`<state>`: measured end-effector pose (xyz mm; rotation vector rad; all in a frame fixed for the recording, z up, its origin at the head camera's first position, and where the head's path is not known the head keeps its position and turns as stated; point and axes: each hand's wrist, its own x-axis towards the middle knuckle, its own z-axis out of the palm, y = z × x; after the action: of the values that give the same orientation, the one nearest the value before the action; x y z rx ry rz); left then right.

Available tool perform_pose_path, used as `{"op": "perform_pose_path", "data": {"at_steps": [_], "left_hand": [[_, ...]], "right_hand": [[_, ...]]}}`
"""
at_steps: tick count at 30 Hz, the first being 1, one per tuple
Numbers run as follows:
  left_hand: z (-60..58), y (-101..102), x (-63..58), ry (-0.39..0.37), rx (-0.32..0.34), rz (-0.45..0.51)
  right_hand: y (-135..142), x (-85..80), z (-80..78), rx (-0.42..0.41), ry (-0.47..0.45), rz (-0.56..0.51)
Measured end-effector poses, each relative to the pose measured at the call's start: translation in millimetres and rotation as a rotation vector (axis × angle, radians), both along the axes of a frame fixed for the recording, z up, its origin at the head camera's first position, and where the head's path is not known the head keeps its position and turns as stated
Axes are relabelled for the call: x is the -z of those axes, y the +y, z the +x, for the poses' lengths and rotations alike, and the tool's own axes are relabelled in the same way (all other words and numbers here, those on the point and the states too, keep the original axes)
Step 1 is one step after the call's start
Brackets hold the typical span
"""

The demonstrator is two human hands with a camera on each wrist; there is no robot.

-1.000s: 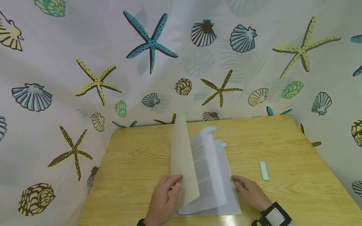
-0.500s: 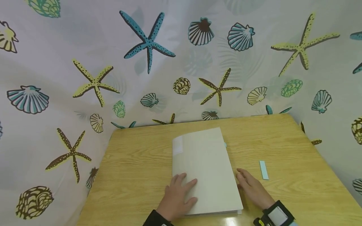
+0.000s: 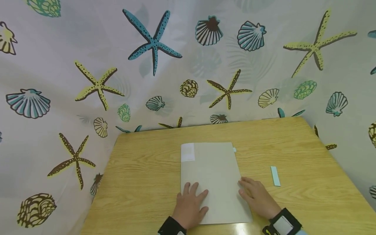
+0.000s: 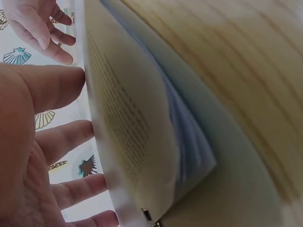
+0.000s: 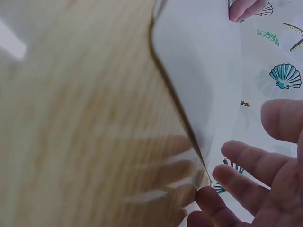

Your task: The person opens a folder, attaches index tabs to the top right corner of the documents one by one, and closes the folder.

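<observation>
A cream folder (image 3: 215, 173) lies with its cover down on the wooden table, a white label (image 3: 187, 152) at its upper left corner. From its right edge sticks out a small pale blue tab (image 3: 234, 149). My left hand (image 3: 189, 209) rests on the lower left of the cover, fingers spread. With relaxed fingers, my right hand (image 3: 258, 197) touches the folder's right edge. Between the covers, the left wrist view shows printed sheets (image 4: 118, 118) and a small metal fastener (image 4: 146, 214). In the right wrist view, the fingertips (image 5: 210, 196) meet the folder's edge.
A loose pale blue strip (image 3: 275, 176) lies on the table (image 3: 141, 173) to the right of my right hand. Behind and at both sides hangs a white curtain (image 3: 164, 81) printed with starfish and shells.
The raised cover and pages have come down, and the folder is closed. My left hand has moved from the lifted cover onto its top. The right hand has shifted slightly onto the right edge.
</observation>
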<state>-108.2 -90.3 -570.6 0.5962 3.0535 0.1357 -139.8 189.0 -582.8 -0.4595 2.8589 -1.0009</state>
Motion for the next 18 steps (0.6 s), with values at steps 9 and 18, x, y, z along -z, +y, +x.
{"op": "perform_pose_path", "data": {"at_steps": [9, 18], "left_hand": [[1.8, -1.3, -0.4, 0.015, 0.003, 0.025], [-1.7, -11.3, -12.8, -0.007, 0.015, 0.136]], "right_hand": [[0.5, -0.3, 0.1, -0.017, -0.026, 0.026], [25.0, -21.9, 6.0, -0.036, -0.143, -0.069]]}}
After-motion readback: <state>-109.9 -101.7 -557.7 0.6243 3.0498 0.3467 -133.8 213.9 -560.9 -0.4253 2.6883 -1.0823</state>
